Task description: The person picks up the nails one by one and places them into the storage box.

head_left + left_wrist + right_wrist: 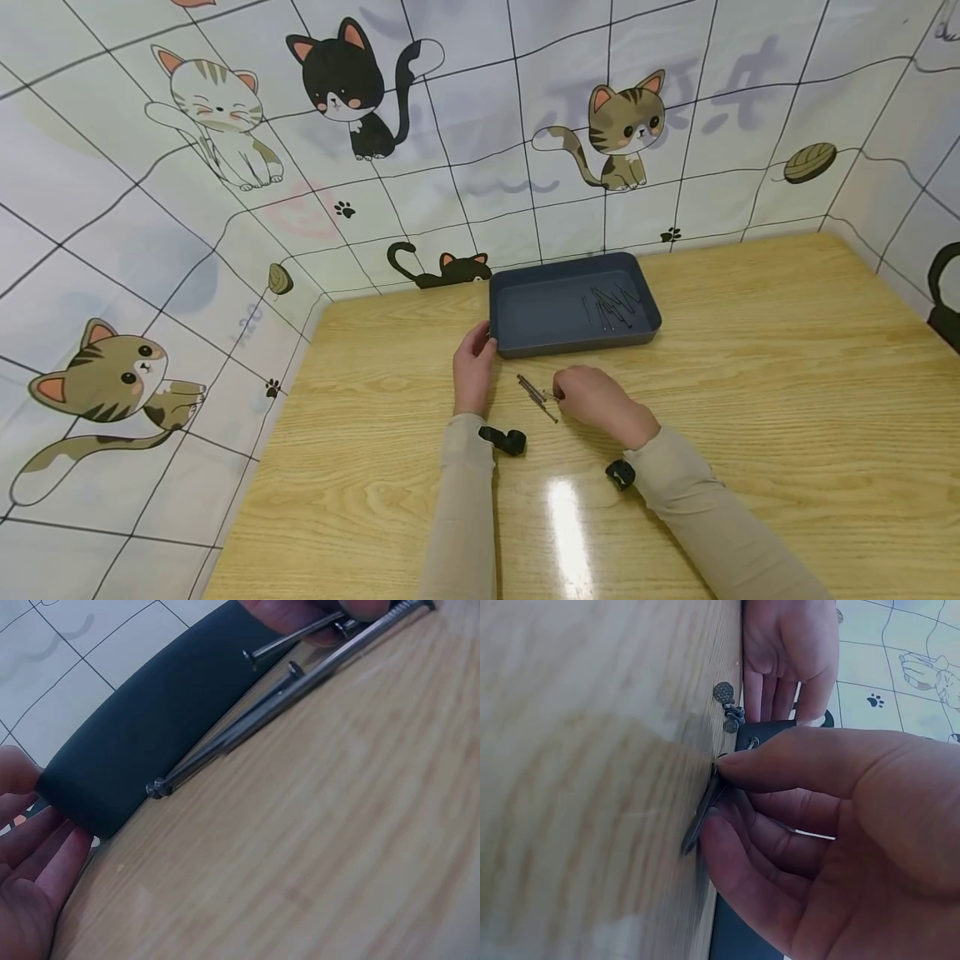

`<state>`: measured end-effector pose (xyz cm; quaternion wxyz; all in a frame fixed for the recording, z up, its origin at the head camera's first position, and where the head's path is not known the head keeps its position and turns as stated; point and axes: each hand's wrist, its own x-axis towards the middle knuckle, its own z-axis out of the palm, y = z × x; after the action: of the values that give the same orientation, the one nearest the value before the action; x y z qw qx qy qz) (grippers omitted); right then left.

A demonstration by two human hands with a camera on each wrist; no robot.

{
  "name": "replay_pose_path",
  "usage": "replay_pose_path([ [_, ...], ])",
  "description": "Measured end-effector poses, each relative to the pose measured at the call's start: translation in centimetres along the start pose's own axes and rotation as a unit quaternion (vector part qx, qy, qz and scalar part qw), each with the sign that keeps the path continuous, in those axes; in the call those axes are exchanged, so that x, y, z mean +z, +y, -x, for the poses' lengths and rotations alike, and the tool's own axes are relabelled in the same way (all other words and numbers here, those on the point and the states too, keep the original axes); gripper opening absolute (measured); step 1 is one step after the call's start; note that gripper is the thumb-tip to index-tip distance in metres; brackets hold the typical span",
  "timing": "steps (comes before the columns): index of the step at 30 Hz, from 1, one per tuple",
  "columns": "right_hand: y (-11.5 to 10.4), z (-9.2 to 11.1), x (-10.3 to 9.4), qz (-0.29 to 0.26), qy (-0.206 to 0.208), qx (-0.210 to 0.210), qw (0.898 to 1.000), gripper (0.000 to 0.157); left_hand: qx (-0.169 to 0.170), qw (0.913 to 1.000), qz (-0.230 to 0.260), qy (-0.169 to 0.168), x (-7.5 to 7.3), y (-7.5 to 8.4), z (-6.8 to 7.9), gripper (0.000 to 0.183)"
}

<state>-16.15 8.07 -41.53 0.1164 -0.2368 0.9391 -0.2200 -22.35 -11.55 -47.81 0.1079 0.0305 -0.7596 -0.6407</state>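
My left hand [475,367] is at the near left corner of a dark blue tray [525,312], its thumb at the rim and its fingers low against the side in the left wrist view. Just in front of the tray, my right hand [600,404] pinches a metal nail [296,639] between thumb and fingertips, close over the table. Beside those fingertips a few loose nails [536,393] lie together on the wood. Their round heads [724,692] show in the right wrist view.
Several more nails [611,308] lie in the right half of the tray. The wooden table [750,400] meets a cat-patterned wall covering [480,150] behind the tray. A black object [947,300] shows at the far right edge.
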Motion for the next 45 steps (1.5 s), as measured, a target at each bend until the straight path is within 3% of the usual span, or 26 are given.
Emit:
replay_pose_path([
  [2, 0.1, 0.0, -0.1, 0.0, 0.002, 0.0, 1.0, 0.007, -0.001, 1.0, 0.0, 0.001, 0.0, 0.0, 0.0, 0.036],
  [12, 0.5, 0.2, -0.7, -0.042, -0.001, 0.01, 0.999, 0.013, 0.004, 1.0, -0.004, -0.003, -0.1, 0.1, -0.2, 0.036],
  [21, 1.6, -0.3, -0.8, -0.08, 0.019, 0.011, 0.997, 0.024, 0.003, 0.9998, 0.005, -0.02, -0.4, 2.8, 1.0, 0.04],
  [28, 2.1, -0.5, -1.4, -0.123, 0.037, -0.002, 0.992, 0.033, 0.003, 0.9998, -0.001, -0.017, -0.4, 3.3, 1.3, 0.04],
  [33, 2.4, -0.9, -1.8, -0.142, 0.062, -0.002, 0.988, 0.042, 0.004, 0.9999, 0.001, -0.016, -0.3, 3.4, 1.3, 0.04],
  [41, 2.8, -1.5, -2.8, -0.169, 0.125, 0.014, 0.977, 0.039, 0.003, 1.0, 0.0, -0.009, -0.1, 2.7, 1.0, 0.039],
  [45, 3.2, -2.1, -3.4, -0.185, 0.141, 0.024, 0.972, 0.038, -0.006, 0.9999, -0.001, -0.015, -0.2, 3.2, 1.3, 0.041],
])
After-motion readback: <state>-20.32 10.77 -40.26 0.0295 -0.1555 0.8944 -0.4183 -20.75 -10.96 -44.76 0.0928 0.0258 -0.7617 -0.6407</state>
